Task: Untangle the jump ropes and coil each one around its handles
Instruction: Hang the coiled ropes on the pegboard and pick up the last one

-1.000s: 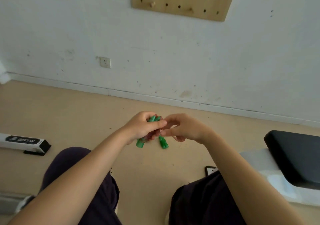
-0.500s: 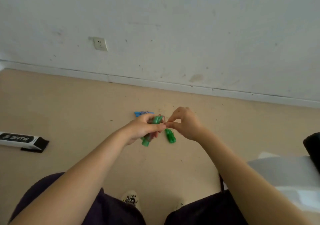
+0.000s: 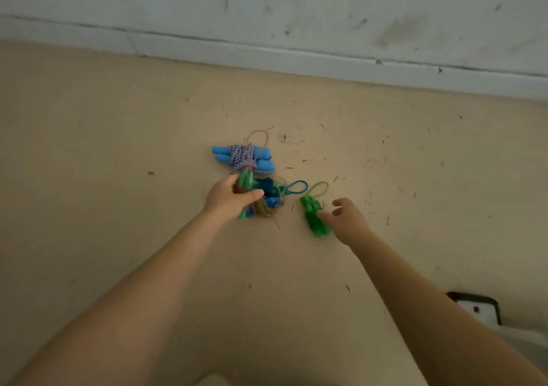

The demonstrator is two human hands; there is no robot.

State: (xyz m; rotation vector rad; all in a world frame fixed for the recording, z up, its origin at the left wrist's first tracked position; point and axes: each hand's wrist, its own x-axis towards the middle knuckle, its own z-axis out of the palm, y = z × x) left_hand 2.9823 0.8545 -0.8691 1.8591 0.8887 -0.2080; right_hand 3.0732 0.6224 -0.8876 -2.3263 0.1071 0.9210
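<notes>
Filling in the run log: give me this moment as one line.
left hand: grips green handles | right hand: open beside green bundle | blue-handled rope: coiled, on floor

- A scuffed white wall [image 3: 296, 3], flecked with dark marks and a brownish smudge, runs across the top.
- A white baseboard [image 3: 267, 59] meets a tan floor [image 3: 118, 148] littered with small dark debris.
- A black-edged white object [image 3: 480, 311] sits at lower right.
- Lighting is dim and even.
</notes>
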